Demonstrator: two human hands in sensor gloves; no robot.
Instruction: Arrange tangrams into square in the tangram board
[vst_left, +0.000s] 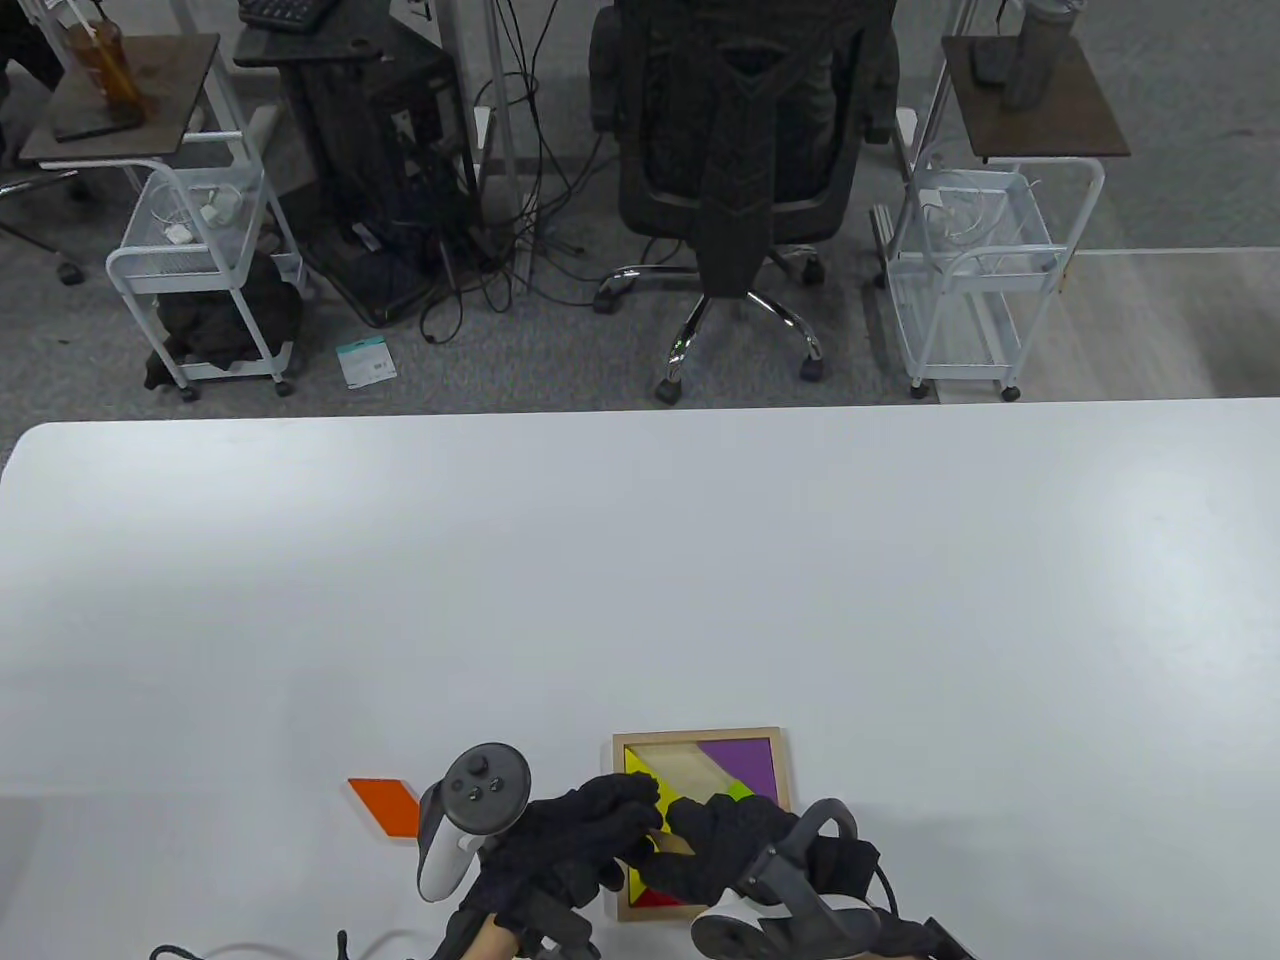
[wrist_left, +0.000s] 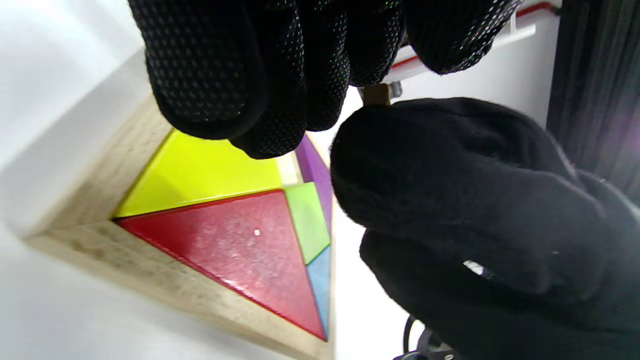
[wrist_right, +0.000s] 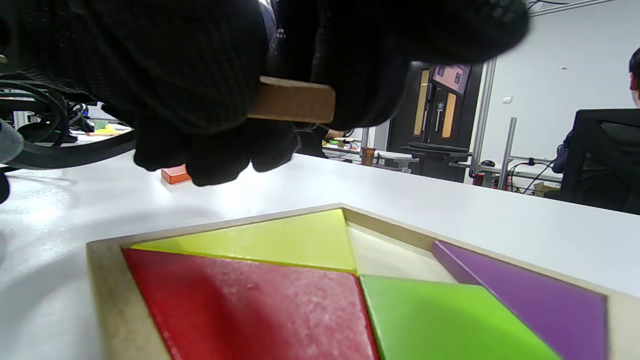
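Both hands (vst_left: 660, 840) meet above the tangram board (vst_left: 700, 738), jointly pinching a plain wooden piece (wrist_right: 292, 102), probably for the board's bare gap.

5 coloured pieces are seated in 1 tangram board (vst_left: 783, 770); 1 orange piece (vst_left: 385, 805) is left on the tabletop (vst_left: 640, 580).

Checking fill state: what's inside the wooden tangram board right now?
Inside the wooden tangram board: yellow triangle, red triangle, green square, purple triangle, blue piece, and a bare slot. In the table view, both hands cover the board's near half.
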